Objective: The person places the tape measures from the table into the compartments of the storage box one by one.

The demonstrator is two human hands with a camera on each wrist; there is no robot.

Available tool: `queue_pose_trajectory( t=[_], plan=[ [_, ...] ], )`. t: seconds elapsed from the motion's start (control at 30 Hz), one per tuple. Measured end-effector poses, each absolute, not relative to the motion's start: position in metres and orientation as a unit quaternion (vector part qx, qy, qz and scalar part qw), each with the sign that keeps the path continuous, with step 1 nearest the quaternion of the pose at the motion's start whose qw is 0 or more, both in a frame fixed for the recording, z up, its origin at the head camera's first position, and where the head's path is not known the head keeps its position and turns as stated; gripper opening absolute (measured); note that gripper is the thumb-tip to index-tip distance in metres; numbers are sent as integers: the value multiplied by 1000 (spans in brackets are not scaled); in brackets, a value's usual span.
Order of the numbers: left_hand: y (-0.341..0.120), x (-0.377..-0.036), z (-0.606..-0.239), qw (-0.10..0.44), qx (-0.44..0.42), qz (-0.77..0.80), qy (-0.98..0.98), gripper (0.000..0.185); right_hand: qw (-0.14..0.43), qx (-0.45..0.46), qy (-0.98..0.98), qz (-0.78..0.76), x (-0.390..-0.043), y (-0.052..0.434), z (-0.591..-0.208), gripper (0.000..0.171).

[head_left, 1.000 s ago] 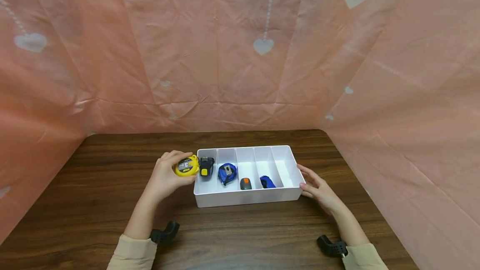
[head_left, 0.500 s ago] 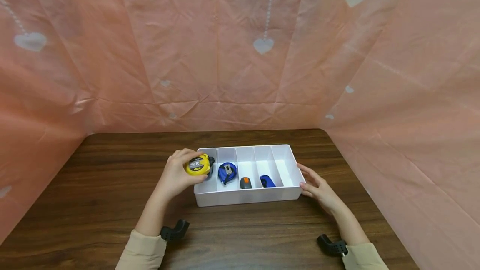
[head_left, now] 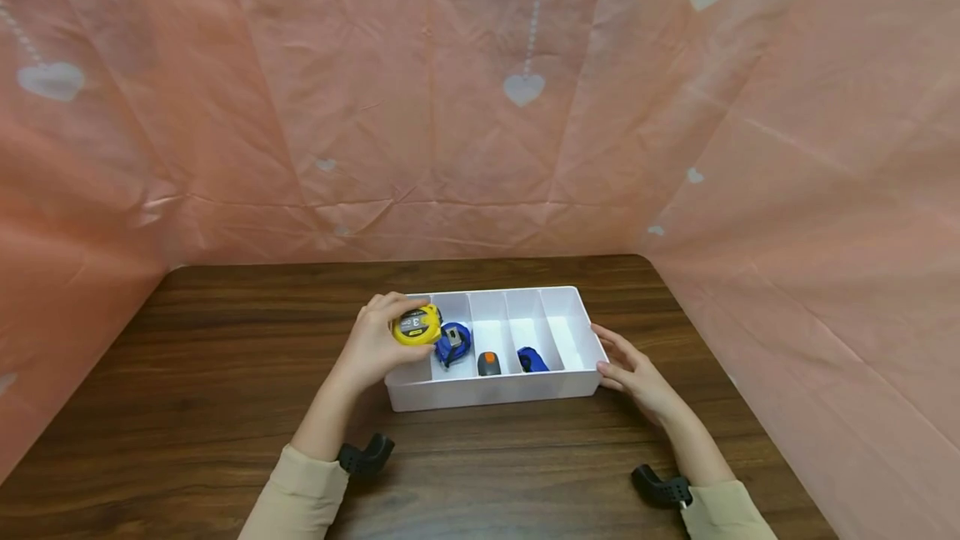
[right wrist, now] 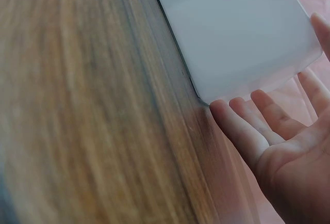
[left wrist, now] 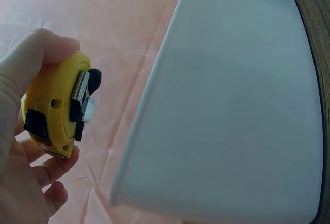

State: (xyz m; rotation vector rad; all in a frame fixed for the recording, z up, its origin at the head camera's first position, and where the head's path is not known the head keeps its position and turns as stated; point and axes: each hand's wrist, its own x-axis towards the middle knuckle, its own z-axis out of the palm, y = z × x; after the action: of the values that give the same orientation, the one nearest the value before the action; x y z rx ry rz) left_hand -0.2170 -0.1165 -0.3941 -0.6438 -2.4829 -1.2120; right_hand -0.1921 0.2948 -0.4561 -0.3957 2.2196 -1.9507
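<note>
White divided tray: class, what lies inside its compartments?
Inside the white tray: a blue tape measure, an orange-topped one, another blue one. The left hand, holding the yellow tape, covers the leftmost compartment.

The yellow tape measure [head_left: 417, 325] has a smooth, slightly glossy plastic shell with matt black plastic trim and a bright metal clip [left wrist: 80, 87] — polished enough to catch light. The divided tray [head_left: 495, 391] is white plastic, smooth, with a soft satin sheen on its outer wall. The surface [head_left: 225, 382] is dark wood grain, streaked and semi-matt, faintly reflective in the right wrist view. The backdrop [head_left: 480, 107] looks like thin pink plastic sheeting — creased, wrinkled, mildly shiny along the folds. The sleeves [head_left: 296, 494] are soft, matt beige cloth.
</note>
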Motion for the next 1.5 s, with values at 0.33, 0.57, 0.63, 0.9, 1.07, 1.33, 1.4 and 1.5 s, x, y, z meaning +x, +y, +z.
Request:
queue_pose_trajectory(
  t=[0.33, 0.57, 0.63, 0.9, 1.07, 1.33, 1.4, 1.5],
  plan=[
    [-98, -219, -394, 138, -215, -435, -863, 61, 83, -132, 741, -653, -192, 294, -456, 59],
    [-83, -219, -395, 144, -238, -430, -859, 61, 85, -138, 730, -663, -192, 292, -457, 60],
    [-78, -219, -395, 142, -241, -433, -857, 62, 85, -138, 729, -665, -193, 292, -458, 60],
    [-55, -218, -395, 122, -250, -423, -863, 62, 82, -131, 736, -659, -193, 293, -457, 60],
    [-41, -219, -396, 108, -262, -417, -864, 63, 85, -132, 736, -659, -193, 294, -457, 60],
    [-23, -219, -395, 97, -275, -427, -856, 63, 84, -135, 736, -658, -193, 295, -457, 60],
    [-20, -220, -395, 100, -279, -424, -856, 63, 83, -135, 736, -658, -192, 295, -457, 60],
    [-14, -221, -395, 105, -289, -418, -855, 63, 80, -134, 736, -658, -192, 296, -457, 60]
  ],
)
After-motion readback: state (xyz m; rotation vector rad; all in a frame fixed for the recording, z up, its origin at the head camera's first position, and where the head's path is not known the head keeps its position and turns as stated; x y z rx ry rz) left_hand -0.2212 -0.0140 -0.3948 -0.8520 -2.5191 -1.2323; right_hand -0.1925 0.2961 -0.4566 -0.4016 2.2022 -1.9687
